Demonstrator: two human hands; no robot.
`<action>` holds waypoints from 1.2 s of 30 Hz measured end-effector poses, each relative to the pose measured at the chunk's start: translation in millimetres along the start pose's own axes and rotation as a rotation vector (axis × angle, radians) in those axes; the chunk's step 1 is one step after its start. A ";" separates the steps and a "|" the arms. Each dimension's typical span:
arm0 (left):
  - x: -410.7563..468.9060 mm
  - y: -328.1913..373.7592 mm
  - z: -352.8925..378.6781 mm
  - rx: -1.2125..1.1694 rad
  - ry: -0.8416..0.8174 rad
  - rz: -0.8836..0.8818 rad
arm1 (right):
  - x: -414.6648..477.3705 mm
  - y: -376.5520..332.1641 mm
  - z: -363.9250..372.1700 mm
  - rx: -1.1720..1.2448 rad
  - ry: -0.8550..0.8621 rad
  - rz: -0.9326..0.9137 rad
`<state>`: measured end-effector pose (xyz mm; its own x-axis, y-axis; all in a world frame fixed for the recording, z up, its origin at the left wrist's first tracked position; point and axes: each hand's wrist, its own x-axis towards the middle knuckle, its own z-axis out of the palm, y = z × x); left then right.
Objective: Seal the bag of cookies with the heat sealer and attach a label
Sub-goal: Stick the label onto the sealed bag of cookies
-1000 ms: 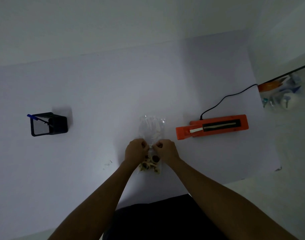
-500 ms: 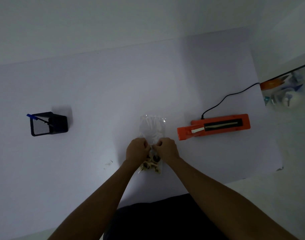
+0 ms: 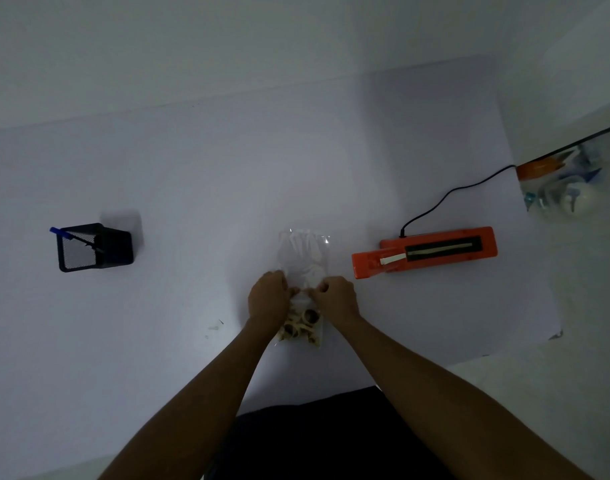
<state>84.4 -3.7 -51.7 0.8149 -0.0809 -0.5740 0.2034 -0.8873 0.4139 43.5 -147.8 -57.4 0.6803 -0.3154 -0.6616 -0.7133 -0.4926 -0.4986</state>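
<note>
Not much has moved since a second ago, tbh. Both hands are still sitting bunched up on the middle of the bag, and the bag and sealer are lying where they were.

Over on the far left, a black mesh pen holder [image 3: 95, 247] is standing on the white table [image 3: 192, 168] with a blue pen [image 3: 59, 231] poking out of its left corner, well away from everything else.

Around the middle, the left hand [image 3: 268, 301] is curling its fingers in and pinching the left side of the clear bag [image 3: 301, 258]. The bag is lying flat on the table. Its empty, crinkled top half is stretching away from the person and the cookies [image 3: 301, 327] are piling up at the near end, just below the hands. The right hand [image 3: 336, 299] is doing the same thing on the bag's right side, knuckles up and fingers tucked in on the plastic, so the two hands are nearly meeting in the middle.

Just to the right of the bag, not touching it, the orange heat sealer [image 3: 424, 252] is lying lengthwise with its dark sealing strip facing up. Its black cord [image 3: 445, 199] is running off toward the far right, where some clear plastic clutter [image 3: 566, 188] is sitting past the table edge, too blurry to make out.
</note>
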 end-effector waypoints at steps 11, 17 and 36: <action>4.0 -9.5 -7.0 -0.012 -0.062 -0.029 | -6.1 5.2 0.7 0.042 0.057 0.009; 2.0 -8.2 -6.4 0.012 -0.054 -0.020 | -12.9 -4.6 13.5 -0.138 0.087 0.009; -8.6 0.5 11.7 -0.009 0.064 -0.048 | -10.1 -5.1 17.0 -0.190 0.102 0.010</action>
<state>71.2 -8.8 -54.8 0.8370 -0.0087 -0.5471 0.2480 -0.8853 0.3935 37.4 -128.4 -57.7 0.6939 -0.3963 -0.6011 -0.6817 -0.6304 -0.3714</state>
